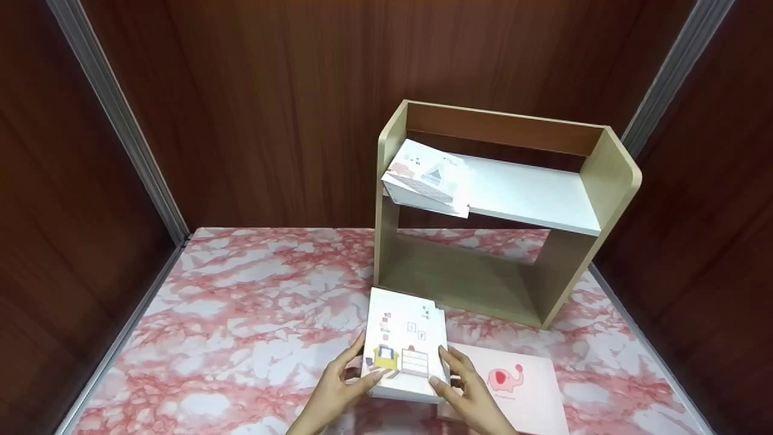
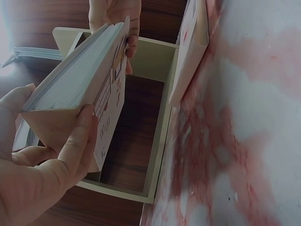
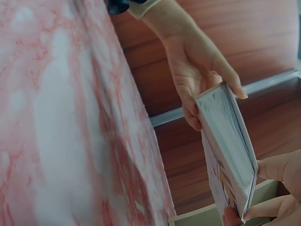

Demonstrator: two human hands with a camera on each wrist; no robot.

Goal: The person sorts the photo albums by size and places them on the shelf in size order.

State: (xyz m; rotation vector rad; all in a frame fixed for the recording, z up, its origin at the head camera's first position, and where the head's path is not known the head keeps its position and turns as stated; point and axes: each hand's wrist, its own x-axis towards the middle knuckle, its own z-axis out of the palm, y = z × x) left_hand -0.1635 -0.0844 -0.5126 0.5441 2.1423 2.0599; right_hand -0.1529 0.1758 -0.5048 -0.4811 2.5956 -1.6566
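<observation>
A thick white book [image 1: 401, 338] with drawings of a yellow chair and a cabinet is held up between both hands, its cover facing the head camera. My left hand [image 1: 341, 383] grips its left edge, thumb on the cover. On the right edge, my right hand [image 1: 468, 393] grips it with the thumb near the lower corner. In the left wrist view the book [image 2: 70, 80] shows its page edges, with the left hand [image 2: 51, 169] around one end. The right wrist view shows the book [image 3: 228, 136] between the right hand [image 3: 277, 188] and left hand [image 3: 197, 61].
Behind the hands stands a wooden two-level shelf [image 1: 592, 260]. Another white book [image 1: 423, 175] lies tilted on its upper board at the left, jutting past the front edge. A pink book with an elephant [image 1: 525, 393] lies on the marbled table [image 1: 241, 314], right of the hands.
</observation>
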